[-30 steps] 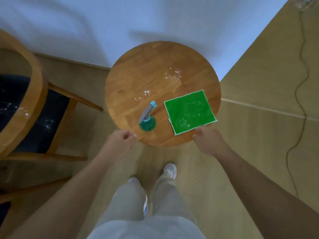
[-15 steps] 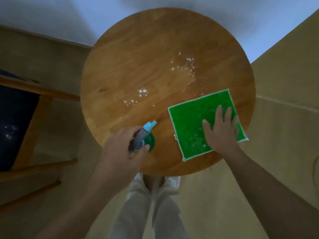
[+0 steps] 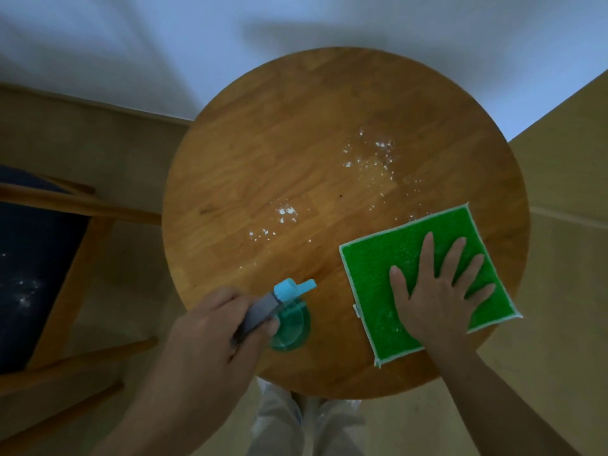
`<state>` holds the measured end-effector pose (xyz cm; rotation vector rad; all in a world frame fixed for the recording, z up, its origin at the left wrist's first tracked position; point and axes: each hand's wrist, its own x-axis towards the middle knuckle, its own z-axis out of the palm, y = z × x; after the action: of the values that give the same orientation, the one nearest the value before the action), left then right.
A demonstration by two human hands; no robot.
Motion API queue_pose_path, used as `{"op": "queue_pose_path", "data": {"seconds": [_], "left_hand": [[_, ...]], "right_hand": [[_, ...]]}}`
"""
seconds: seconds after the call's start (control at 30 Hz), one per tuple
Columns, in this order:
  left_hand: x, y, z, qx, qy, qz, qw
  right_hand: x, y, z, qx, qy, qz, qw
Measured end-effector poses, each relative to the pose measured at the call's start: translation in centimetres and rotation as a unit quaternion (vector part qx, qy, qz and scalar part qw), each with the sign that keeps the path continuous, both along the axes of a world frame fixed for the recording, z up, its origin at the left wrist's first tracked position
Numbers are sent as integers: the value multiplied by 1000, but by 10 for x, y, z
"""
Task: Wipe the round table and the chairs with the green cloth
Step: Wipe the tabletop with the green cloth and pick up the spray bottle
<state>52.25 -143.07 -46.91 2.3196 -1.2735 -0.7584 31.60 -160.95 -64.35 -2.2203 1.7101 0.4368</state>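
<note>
Now right hand (image 3: 439,299) still flat on green cloth (image 3: 371,268), left hand (image 3: 210,330) still gripping spray bottle (image 3: 289,320)

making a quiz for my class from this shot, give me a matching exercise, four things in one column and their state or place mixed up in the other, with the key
Things
1. cloth
2. spray bottle
3. white specks
4. chair

States or places
A. gripped by the left hand
B. scattered on the bare middle of the table
C. stands on the floor left of the table
D. lies flat under the open right hand

Pairs: 1-D, 2-A, 3-B, 4-C
</note>
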Motion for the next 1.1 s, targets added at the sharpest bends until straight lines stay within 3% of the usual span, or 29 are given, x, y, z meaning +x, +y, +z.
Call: {"op": "queue_pose_path", "data": {"seconds": [0.1, 0.3, 0.37, 0.7, 0.87, 1.1], "left_hand": [[17, -8, 9, -20, -26, -7, 999], [46, -24, 15, -91, -27, 30, 995], [58, -29, 12, -114, -21, 49, 992], [100, -132, 15, -87, -157, 28, 983], [132, -184, -7, -65, -165, 38, 983], [157, -239, -23, -92, -200, 12, 975]], "right_hand": [[4, 12, 6, 21, 9, 33, 999], [33, 70, 15, 64, -22, 228, 971], [33, 70, 14, 56, -25, 249, 967], [-3, 16, 6, 66, 66, 12, 996], [12, -40, 3, 35, 26, -6, 999], [47, -97, -5, -11, -3, 70, 997]]}}
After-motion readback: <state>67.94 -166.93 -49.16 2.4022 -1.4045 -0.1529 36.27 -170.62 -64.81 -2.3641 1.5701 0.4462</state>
